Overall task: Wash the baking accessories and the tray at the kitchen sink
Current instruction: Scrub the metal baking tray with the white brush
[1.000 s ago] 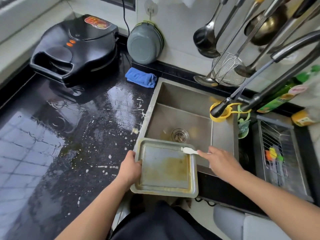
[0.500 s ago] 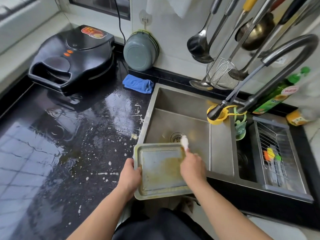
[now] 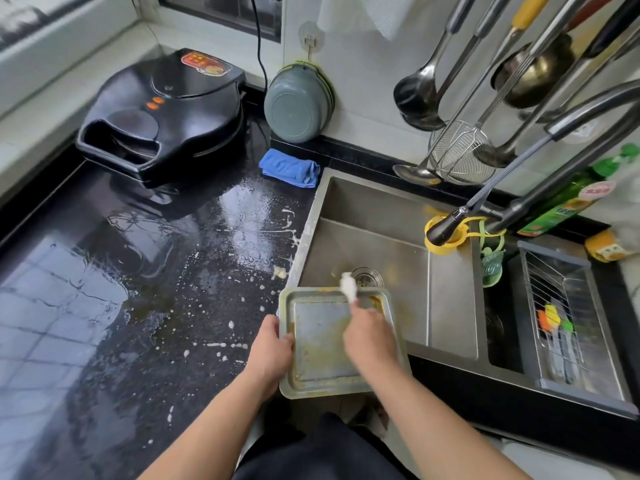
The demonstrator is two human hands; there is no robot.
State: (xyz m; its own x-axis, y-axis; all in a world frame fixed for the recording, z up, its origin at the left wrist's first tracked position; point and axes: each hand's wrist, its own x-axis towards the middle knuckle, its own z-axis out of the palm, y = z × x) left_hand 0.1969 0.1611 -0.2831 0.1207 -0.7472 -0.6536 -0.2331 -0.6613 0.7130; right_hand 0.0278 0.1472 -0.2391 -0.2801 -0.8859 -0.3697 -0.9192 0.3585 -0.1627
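Because the sink (image 3: 398, 237) lies directly beyond the tray and to the right of the wet, batter-spattered bench (image 3: 138, 289), the governing relation is that the tray (image 3: 322, 344) projects from the person's body toward the basin, its far edge overhanging the near left corner of the sink and its near edge closest to the torso. Its long axis appears to run roughly away from the person, toward the drain (image 3: 367, 277); the tray is close to square, so this is a judgement. The faucet (image 3: 446, 230) spout hangs over the right part of the basin, well apart from the tray and to its right. No water is seen running. The left hand (image 3: 270, 348) grips the tray's left rim, fingers curled around the edge, and carries its weight. The right hand (image 3: 370, 337) sits over the tray's right half, fingers closed on the handle of a small white spatula (image 3: 348, 287) whose blade points away from the body and reaches the tray's far rim. Yellow-brown residue remains along the far right corner and the left inner wall. The right hand is therefore nearer the soiled far corner; scraping would likely proceed from that corner. Rinsing would require shifting the tray rightward under the spout.
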